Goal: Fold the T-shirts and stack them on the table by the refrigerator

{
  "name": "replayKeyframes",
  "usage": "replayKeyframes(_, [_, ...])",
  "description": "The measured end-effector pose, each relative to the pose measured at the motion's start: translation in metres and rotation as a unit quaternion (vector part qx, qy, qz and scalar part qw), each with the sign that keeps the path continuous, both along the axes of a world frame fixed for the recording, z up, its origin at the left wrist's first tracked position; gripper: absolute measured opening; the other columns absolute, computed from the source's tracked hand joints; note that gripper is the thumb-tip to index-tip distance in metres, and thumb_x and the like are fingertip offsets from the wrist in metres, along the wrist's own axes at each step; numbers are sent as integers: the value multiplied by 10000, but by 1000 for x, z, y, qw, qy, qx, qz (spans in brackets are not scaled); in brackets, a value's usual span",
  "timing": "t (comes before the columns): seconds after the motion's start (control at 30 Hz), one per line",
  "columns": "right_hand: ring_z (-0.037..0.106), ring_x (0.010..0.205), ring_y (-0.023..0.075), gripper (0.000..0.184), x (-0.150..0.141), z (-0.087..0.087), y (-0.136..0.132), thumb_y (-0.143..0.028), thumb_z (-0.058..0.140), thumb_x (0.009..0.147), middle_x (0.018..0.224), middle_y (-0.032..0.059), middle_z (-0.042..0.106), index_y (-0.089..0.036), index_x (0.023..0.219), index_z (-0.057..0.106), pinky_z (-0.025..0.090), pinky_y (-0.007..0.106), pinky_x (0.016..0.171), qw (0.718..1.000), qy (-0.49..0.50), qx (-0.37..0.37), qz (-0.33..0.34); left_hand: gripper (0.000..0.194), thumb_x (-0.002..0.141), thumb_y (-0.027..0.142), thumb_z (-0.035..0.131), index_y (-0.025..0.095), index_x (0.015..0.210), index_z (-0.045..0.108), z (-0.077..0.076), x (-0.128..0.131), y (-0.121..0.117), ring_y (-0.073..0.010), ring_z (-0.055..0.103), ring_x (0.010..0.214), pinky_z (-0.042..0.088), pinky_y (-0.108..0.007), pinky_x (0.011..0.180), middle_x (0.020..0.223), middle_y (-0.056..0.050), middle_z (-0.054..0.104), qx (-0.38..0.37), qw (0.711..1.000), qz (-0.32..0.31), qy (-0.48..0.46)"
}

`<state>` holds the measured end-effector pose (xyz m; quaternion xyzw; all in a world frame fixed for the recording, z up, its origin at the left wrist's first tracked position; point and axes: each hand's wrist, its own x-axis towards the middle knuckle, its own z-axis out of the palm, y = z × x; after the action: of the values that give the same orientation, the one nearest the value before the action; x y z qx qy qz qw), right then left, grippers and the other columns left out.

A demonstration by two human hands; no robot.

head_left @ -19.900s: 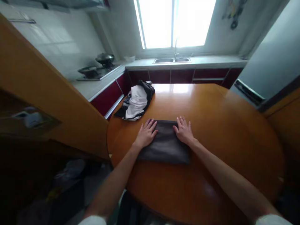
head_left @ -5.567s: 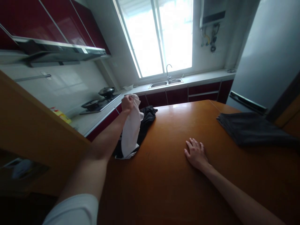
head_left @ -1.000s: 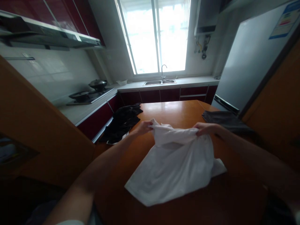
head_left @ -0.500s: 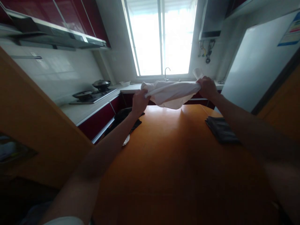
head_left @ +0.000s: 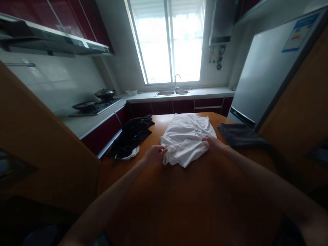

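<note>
Along the near edge of the white garment [head_left: 189, 131], left hand [head_left: 155, 153] and right hand [head_left: 214, 143] touch it; whether either grip pinches, I cannot tell. Likely light and limp, best taken by both corners, it lies on the counter [head_left: 179, 194].

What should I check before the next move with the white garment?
1. White garment resting on the table: ok.
2. Garment smooth: not ok; creases across it, near edge uneven.
3. Left hand at the garment's near left corner: ok; firm grip, cannot tell.
4. Right hand at its near right edge: ok; firm grip, cannot tell.
5. Black clothes at left apart from it: ok.
6. Folded grey cloth at right apart from it: ok.
</note>
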<state>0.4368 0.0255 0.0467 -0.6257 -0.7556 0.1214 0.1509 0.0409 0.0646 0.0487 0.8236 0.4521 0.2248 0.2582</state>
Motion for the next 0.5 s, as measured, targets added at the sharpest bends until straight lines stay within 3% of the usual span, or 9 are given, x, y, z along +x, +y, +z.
replayKeyframes(0.1, [571,1205,271,324,-55,-15,-12,-303,613,926,1291,120,647,-189,1219,687,419,375,1042,993,2,57,103,487,934,556,473,189,678,665,-6,-3,12,-155,554,520,382,-257,540,534,-1,589,75,994,73,-23])
replayKeyframes(0.23, [473,1342,308,430,-110,-34,-12,-265,513,978,1476,137,532,-203,1398,580,386,442,1074,994,-19,73,75,411,917,530,501,177,976,703,-35,1,19,-181,653,702,491,-263,642,786,-37,695,104,972,153,-148])
replayKeyframes(0.33, [533,1272,305,404,-128,-39,-3,-247,566,948,1385,131,605,-222,1347,616,404,438,1028,997,-18,52,51,404,879,514,576,185,1069,713,-58,3,18,-213,685,884,543,-309,772,1020,-90,706,108,974,120,-159])
replayKeyframes(0.43, [616,1115,268,208,-129,-37,0,-197,545,941,1103,93,713,-211,1034,731,402,416,1000,997,-3,64,39,312,897,472,595,201,934,744,-70,1,14,-231,674,959,534,-354,881,1015,-92,701,133,984,55,-109])
replayKeyframes(0.5, [633,1055,250,212,-120,-35,-7,-202,504,956,1031,92,717,-195,933,715,420,391,967,993,46,110,10,272,910,438,601,204,881,736,-71,-3,11,-231,662,964,528,-367,903,992,-86,695,155,983,40,-86])
